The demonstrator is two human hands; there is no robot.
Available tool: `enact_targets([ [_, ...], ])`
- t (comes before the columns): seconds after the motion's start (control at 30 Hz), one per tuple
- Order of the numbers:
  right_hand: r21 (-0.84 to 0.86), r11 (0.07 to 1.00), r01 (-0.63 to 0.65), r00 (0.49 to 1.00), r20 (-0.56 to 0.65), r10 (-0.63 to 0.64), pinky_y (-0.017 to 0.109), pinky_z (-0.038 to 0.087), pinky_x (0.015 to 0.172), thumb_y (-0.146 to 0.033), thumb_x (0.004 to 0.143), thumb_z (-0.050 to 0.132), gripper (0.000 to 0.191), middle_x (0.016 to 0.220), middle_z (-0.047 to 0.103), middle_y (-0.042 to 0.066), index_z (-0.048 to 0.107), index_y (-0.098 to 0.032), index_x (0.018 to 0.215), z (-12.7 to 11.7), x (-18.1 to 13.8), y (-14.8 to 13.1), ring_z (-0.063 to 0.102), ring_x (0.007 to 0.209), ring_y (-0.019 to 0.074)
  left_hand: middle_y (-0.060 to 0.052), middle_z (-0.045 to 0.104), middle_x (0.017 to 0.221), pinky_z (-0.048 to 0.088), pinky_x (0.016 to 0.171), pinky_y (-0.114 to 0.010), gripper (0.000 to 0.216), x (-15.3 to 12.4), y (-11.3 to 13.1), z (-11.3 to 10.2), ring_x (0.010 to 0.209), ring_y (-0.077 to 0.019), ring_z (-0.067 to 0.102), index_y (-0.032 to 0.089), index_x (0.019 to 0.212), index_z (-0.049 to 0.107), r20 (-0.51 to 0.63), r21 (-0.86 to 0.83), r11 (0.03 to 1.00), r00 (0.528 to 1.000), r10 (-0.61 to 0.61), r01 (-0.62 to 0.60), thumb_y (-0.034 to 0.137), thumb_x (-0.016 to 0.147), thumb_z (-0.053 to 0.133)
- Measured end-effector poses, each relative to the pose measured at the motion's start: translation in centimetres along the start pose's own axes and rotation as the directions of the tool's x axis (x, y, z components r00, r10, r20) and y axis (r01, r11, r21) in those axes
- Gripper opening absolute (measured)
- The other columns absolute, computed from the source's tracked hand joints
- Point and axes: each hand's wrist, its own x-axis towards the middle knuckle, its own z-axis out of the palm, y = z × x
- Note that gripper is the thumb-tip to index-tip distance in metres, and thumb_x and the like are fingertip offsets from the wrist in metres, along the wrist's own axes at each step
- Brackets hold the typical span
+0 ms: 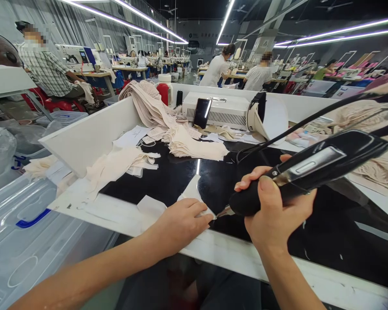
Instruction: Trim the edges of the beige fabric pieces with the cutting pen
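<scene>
My left hand point(184, 221) is at the table's front edge, its fingers closed on a small cream fabric piece point(193, 189) lying on the black glossy surface. My right hand point(278, 211) wraps round a thick black corded handheld tool point(310, 172) with a metal plate on its side. The tool's narrow metal tip point(225, 212) points left and meets the edge of the fabric by my left fingertips; whether it touches is too small to tell. Another pale fabric scrap point(151, 206) lies just left of my left hand.
Stacked cream fabric pieces point(194, 144) and a loose pile point(116, 165) lie on the table. Behind stand a phone point(202, 113), a white vented box point(221, 107) and a red-and-white bottle point(164, 89). A black cable point(294, 125) arches overhead right. Clear plastic bins point(51, 232) flank the left.
</scene>
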Motion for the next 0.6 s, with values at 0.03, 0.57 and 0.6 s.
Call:
enact_targets([
  [0.03, -0.002, 1.000, 0.002, 1.000, 0.000, -0.002, 0.034, 0.063, 0.061, -0.048, 0.084, 0.106, 0.061, 0.084, 0.077, -0.009, 0.068, -0.030, 0.128, 0.1, 0.0, 0.0, 0.070, 0.059, 0.0153, -0.012, 0.081, 0.123, 0.069, 0.106, -0.040, 0.023, -0.1, 0.0, 0.0, 0.117, -0.0251, 0.081, 0.017, 0.128, 0.078, 0.000, 0.000, 1.000, 1.000, -0.008, 0.008, 0.022, 0.127, 0.055],
  [0.57, 0.050, 0.999, -0.003, 1.000, 0.000, 0.003, 0.028, 0.061, 0.055, -0.041, 0.084, 0.101, 0.047, 0.080, 0.075, -0.011, 0.062, -0.028, 0.108, 2.0, 1.0, 0.6, 0.067, 0.056, 0.0122, -0.013, 0.077, 0.129, 0.070, 0.112, -0.043, 0.016, -0.8, 0.2, 0.5, 0.123, -0.0286, 0.077, 0.018, 0.130, 0.081, -0.138, -0.023, 0.999, 0.990, -0.040, 0.037, 0.025, 0.121, 0.069],
  [0.6, 0.048, 0.999, -0.005, 1.000, -0.001, 0.005, 0.028, 0.061, 0.055, -0.041, 0.084, 0.101, 0.047, 0.080, 0.075, -0.011, 0.062, -0.028, 0.108, 2.1, 1.0, 0.7, 0.067, 0.056, 0.0123, -0.013, 0.077, 0.130, 0.069, 0.113, -0.043, 0.017, -0.9, 0.2, 0.5, 0.124, -0.0285, 0.077, 0.018, 0.131, 0.081, -0.138, -0.021, 0.999, 0.990, -0.039, 0.037, 0.025, 0.121, 0.069],
])
